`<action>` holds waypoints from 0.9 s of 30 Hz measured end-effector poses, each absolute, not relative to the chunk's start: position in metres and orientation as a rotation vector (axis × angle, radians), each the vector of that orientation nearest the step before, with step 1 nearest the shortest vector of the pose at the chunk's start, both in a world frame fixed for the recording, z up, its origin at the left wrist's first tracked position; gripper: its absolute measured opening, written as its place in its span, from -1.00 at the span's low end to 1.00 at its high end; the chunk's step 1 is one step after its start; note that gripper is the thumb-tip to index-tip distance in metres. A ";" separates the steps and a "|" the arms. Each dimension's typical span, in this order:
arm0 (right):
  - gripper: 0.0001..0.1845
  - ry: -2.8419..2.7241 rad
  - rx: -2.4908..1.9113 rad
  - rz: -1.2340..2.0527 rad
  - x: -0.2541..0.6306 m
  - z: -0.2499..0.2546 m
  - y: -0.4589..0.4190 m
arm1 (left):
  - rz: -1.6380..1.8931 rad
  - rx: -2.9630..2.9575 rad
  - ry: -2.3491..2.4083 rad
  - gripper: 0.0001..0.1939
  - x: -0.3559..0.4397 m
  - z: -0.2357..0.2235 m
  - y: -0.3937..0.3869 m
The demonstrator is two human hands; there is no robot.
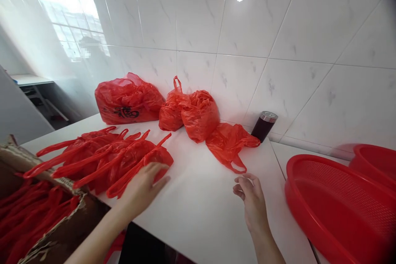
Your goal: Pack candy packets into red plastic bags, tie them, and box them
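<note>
My left hand (144, 183) is over the near right end of a row of filled red plastic bags (102, 154), thumb held away from the fingers. It overlaps the last bag, and I cannot tell whether the fingertips touch it. Bag handles stretch leftward toward a cardboard box. My right hand (253, 200) hovers above the white table (201, 206) with loosely curled, parted fingers and nothing in them. Just beyond its fingertips lies a crumpled, flat red plastic bag (230, 144), one handle loop pointing toward the hand.
Against the tiled wall stand a large red bag with black lettering (126, 101), two smaller stuffed red bags (199, 115) and a dark tumbler (264, 127). Red perforated baskets (309, 173) occupy the right. The torn-edged cardboard box (74, 218), front left, contains more red bags.
</note>
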State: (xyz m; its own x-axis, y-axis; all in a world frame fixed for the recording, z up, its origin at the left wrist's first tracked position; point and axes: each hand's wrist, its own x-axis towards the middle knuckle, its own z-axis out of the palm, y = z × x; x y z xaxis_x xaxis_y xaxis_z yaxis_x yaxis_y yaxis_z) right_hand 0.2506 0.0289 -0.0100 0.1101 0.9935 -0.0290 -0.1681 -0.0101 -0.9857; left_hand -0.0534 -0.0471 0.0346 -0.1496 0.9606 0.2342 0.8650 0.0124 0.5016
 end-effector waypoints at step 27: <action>-0.70 -1.997 -1.084 1.249 0.247 0.025 -0.002 | 0.753 1.696 1.791 -0.35 0.028 -0.029 -0.021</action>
State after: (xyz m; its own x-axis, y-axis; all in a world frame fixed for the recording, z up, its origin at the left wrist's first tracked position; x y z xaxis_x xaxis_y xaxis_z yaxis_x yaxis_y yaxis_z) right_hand 0.2467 -0.0017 0.0249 -0.5293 0.8480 0.0282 0.3456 0.2458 -0.9056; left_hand 0.0281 -0.0208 -0.0289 -0.0475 0.9987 -0.0162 0.6873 0.0444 0.7250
